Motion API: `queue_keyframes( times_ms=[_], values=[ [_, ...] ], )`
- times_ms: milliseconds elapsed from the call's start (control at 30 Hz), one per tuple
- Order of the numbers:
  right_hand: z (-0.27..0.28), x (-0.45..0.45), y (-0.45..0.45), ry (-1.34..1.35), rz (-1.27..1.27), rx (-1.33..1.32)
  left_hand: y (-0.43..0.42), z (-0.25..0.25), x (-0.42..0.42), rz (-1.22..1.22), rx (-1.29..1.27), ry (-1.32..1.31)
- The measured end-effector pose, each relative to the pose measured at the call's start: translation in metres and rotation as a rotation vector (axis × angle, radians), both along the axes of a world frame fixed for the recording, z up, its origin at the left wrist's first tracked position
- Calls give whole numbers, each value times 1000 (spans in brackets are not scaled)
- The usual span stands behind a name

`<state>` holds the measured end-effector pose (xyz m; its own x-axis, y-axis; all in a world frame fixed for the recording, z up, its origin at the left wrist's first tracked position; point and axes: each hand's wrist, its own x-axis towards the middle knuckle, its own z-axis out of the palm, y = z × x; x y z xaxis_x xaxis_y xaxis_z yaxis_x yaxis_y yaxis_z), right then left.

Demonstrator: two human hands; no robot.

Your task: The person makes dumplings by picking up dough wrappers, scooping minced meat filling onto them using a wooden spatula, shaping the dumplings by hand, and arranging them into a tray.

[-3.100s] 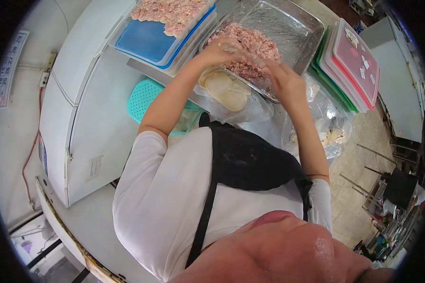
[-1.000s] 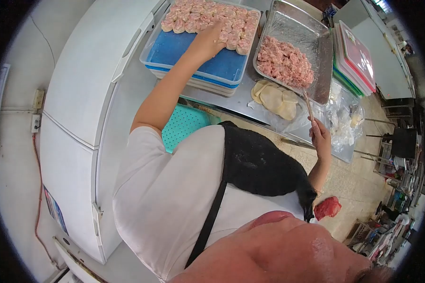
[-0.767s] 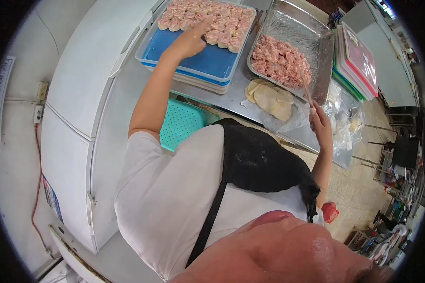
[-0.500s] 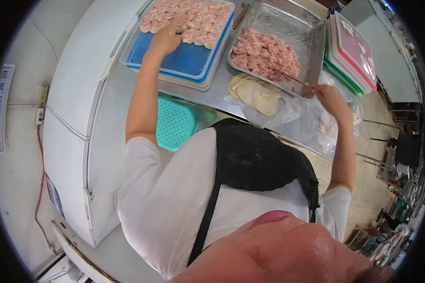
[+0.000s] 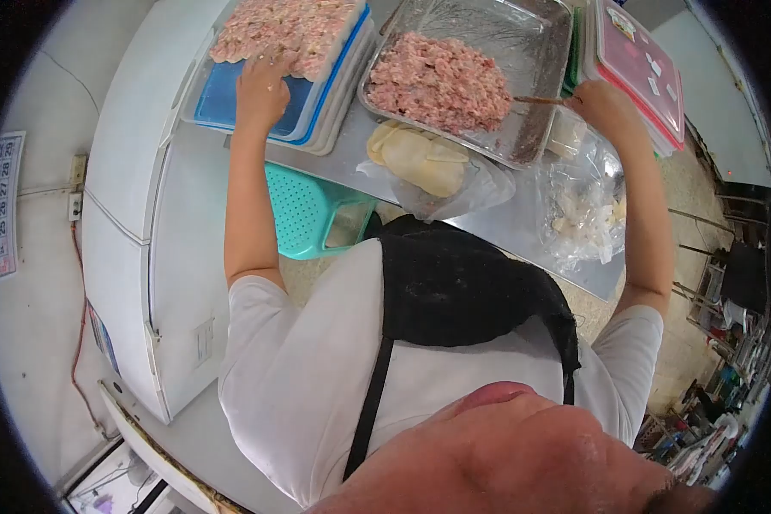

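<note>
My left hand (image 5: pixel 264 96) is over the blue-lined tray (image 5: pixel 218 96), its partly visible fingers apart and touching the front edge of the packed meat dumplings (image 5: pixel 317 30). My right hand (image 5: pixel 598 104) is closed round the end of a thin brown stick (image 5: pixel 537 100), whose other end reaches the pink minced meat (image 5: pixel 441 81). That meat lies in the left part of a metal pan (image 5: pixel 531 51). Round pale wrappers (image 5: pixel 420 158) sit on clear plastic in front of the pan.
Stacked pink and green lids (image 5: pixel 638 60) stand right of the pan. A clear bag (image 5: pixel 584 201) lies on the metal table (image 5: pixel 501 224) below my right forearm. A turquoise perforated stool (image 5: pixel 295 214) is beneath the table's left side; a white fridge (image 5: pixel 124 184) stands left.
Both hands earlier met over the meat, then separated. My left hand has shifted left along the dumplings' edge. My right hand has moved forward with the stick, which now lies nearly level.
</note>
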<state>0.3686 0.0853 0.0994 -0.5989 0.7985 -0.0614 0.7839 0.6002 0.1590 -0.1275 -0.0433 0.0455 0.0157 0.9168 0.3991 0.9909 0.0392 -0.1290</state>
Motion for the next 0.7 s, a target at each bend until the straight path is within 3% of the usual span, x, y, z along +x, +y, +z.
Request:
queue_keyframes(
  times_ms=[133, 200, 267, 333, 467, 567, 667, 700],
  values=[
    [-64, -2, 29, 76, 202, 344, 0, -3, 11, 7, 15, -9],
    [-99, -18, -1, 100, 192, 255, 1, -1, 20, 58, 27, -17],
    [-88, -34, -54, 60, 256, 182, -3, -3, 29, 145, 4, -4],
    [-67, -29, -80, -15, 264, 46, 2, -19, 15, 83, 38, -36],
    [-25, -19, -76, -146, 176, -9, -1, -11, 27, 70, 133, 36],
    [-35, -15, -51, 105, 263, 134, -13, 28, 91, -148, 273, -195],
    [-80, -31, -74, 75, 248, 50, -28, 3, 156, -393, -92, -400],
    [-72, -36, -83, 39, 262, 52, -40, -32, 168, -649, 1, -575]
  ],
)
